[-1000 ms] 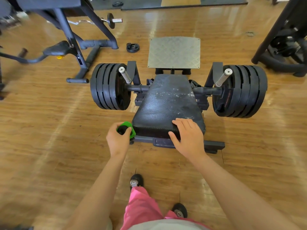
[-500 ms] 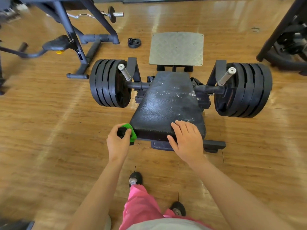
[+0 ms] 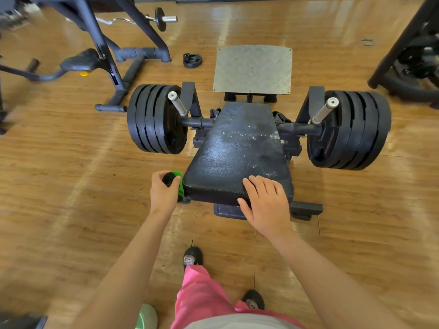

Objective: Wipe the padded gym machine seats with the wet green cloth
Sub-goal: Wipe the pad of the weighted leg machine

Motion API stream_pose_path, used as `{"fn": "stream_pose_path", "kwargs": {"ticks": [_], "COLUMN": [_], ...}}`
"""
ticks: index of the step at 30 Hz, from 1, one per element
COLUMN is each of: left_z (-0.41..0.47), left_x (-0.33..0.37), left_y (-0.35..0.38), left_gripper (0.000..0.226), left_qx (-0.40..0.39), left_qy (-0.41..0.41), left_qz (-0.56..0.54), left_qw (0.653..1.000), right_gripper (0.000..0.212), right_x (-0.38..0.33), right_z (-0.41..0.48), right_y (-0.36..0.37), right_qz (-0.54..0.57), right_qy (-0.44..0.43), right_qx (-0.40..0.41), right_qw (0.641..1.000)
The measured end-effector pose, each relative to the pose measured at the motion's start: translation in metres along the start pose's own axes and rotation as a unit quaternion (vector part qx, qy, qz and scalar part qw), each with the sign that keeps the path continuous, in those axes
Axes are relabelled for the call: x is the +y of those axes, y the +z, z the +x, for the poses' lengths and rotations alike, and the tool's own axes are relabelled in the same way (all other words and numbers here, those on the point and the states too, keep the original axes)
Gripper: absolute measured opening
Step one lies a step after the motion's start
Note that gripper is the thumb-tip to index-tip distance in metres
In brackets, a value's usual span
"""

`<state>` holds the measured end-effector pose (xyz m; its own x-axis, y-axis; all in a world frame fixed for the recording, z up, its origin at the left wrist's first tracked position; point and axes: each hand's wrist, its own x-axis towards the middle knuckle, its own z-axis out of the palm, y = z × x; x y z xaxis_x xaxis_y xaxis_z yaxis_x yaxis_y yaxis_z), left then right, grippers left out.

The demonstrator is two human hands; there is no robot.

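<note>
Wipe of the seat (image 3: pixel 232 157) judged barely begun: droplets speckle its far half at frame centre, left hand (image 3: pixel 164 194) grip clenched round the green cloth (image 3: pixel 179 186) at the near-left corner, right hand (image 3: pixel 267 205) grip released, flat on the near edge

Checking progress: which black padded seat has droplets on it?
The large black padded seat under the right hand, speckled with droplets across its far half; the small black saddle-shaped seat at left shows none.
</note>
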<state>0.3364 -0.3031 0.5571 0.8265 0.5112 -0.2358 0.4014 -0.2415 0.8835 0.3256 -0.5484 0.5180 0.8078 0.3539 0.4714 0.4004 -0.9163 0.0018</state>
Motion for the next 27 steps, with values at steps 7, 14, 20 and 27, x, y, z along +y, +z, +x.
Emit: {"fn": "stream_pose_path", "kwargs": {"ticks": [7, 14, 20, 27], "left_z": [-0.014, -0.009, 0.004, 0.016], "left_x": [-0.005, -0.013, -0.022, -0.037], "left_y": [-0.011, -0.022, -0.026, -0.024], "left_gripper": [0.023, 0.025, 0.027, 0.017], "left_qx": [-0.053, -0.085, -0.097, -0.134], "left_qy": [-0.008, -0.023, -0.022, -0.021], "left_qz": [-0.038, -0.092, -0.097, -0.095], "left_qw": [0.998, 0.992, 0.990, 0.986], "right_gripper": [0.046, 0.042, 0.030, 0.035], "right_x": [-0.004, -0.018, -0.052, -0.078], "right_z": [0.001, 0.004, 0.032, 0.072], "right_y": [-0.005, -0.017, -0.017, 0.003], "right_qz": [0.032, 0.111, 0.144, 0.063], "right_qy": [0.031, 0.120, 0.080, 0.068], "right_qx": [-0.023, -0.032, -0.010, -0.096], "right_qw": [0.999, 0.986, 0.986, 0.991]}}
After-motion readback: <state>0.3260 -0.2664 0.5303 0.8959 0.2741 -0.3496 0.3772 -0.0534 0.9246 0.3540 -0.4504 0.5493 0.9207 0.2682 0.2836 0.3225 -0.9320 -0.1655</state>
